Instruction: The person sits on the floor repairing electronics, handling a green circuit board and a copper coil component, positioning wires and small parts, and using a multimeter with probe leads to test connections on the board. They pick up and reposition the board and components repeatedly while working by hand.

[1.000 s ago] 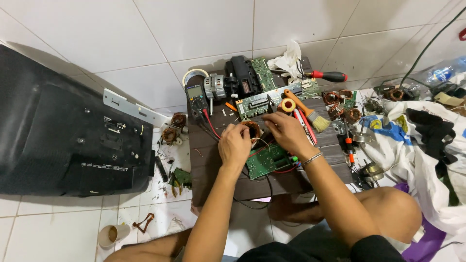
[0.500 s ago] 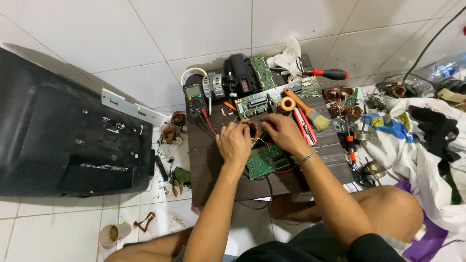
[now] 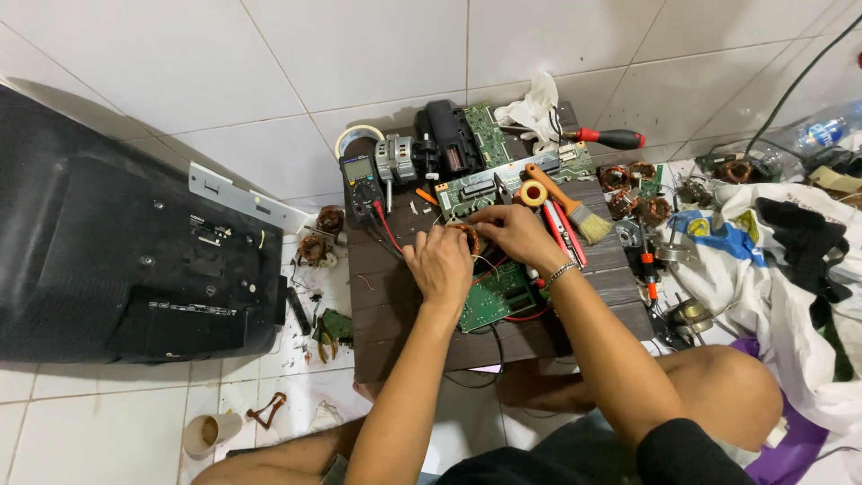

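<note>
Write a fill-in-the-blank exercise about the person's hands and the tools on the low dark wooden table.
1. Both hands, the left hand and the right hand, meet on a small coil of ____ wire.
2. The green circuit board lies on the dark wooden ____.
3. The screwdriver by the wall has a ____ handle.
4. The paintbrush has an ____ handle.

Missing words: copper; table; red; orange

Both hands, left [image 3: 442, 262] & right [image 3: 514, 232], shifted slightly up/away on coil [image 3: 467, 239]; cam view moved, brush [image 3: 575, 208] now fully visible beside right hand
</note>
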